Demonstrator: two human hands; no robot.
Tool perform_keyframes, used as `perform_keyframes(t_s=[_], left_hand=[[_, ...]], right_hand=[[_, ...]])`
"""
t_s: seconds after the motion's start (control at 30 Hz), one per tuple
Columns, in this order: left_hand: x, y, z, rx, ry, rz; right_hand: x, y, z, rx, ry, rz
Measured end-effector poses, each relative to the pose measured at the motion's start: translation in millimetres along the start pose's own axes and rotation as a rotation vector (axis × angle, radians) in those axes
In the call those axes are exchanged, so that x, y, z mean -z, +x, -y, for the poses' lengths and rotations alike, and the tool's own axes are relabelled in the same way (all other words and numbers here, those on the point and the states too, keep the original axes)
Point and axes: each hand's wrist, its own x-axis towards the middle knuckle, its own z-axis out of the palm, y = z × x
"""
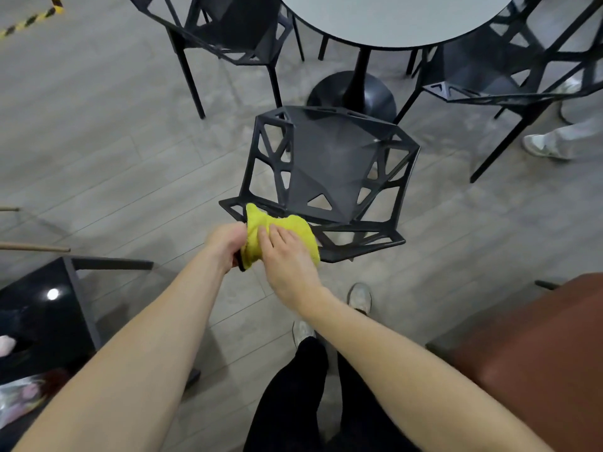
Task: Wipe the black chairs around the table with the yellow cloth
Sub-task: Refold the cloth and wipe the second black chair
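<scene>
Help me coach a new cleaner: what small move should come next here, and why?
Probably slide the yellow cloth rightward along the near chair's backrest top edge. The right hand presses it there with flat fingers while the left hand grips the frame's left end, and the rest of that edge, to the right, lies uncovered.

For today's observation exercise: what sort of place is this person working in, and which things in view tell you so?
Probably a café or a break area. A round table on a pedestal base stands ringed by matching black chairs, a brown upholstered seat sits nearby, and yellow-black hazard tape marks the wood-look floor.
</scene>
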Motion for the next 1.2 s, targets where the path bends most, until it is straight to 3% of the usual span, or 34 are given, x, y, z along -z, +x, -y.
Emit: perform_keyframes(t_s=[0.07,0.23,0.3,0.4,0.5,0.6,0.67,0.8,0.87,1.0,1.1,1.2], left_hand=[[-0.1,5.6,0.4,0.000,-0.023,-0.020],[-5.5,3.6,3.6,-0.001,-0.114,-0.083],[-8.0,2.3,2.3,0.016,-0.134,-0.117],[-11.5,8.2,8.6,0.004,-0.147,-0.139],[-14.3,9.3,14.3,0.005,-0.123,-0.246],[-21.0,-0.6,12.8,-0.018,-0.112,-0.311],[-26.3,-13.8,15.8,-0.042,-0.134,-0.351],[-69.1,-55.4,28.0,-0.060,-0.403,-0.408],[-103.4,-68.3,35.8,0.028,-0.559,-0.341],[-147.3,-64.9,39.2,0.130,-0.911,-0.264],[-159.1,-55.0,25.3,0.177,-0.961,-0.394],[-170.9,-35.7,26.9,0.218,-0.932,-0.581]], right_hand=[[13.8,-11.7,-24.5,0.082,-0.015,0.088],[82.1,-105.4,-152.8,0.210,-0.106,0.016],[78.2,-102.1,-152.9,0.195,-0.146,-0.029],[26.7,-54.8,-91.4,0.199,-0.113,-0.033],[16.9,-21.4,-56.0,0.220,0.024,0.053],[49.7,-45.8,-114.3,0.358,0.057,0.177],[81.4,-76.2,-176.6,0.408,0.071,0.174],[122.1,-83.9,-241.4,0.265,0.060,0.127],[97.1,-63.6,-213.6,0.333,0.064,0.140],[64.6,-38.4,-161.6,0.430,0.235,0.335],[99.4,-44.1,-213.7,0.383,0.261,0.427],[147.9,-45.5,-280.6,0.159,0.102,0.566]])
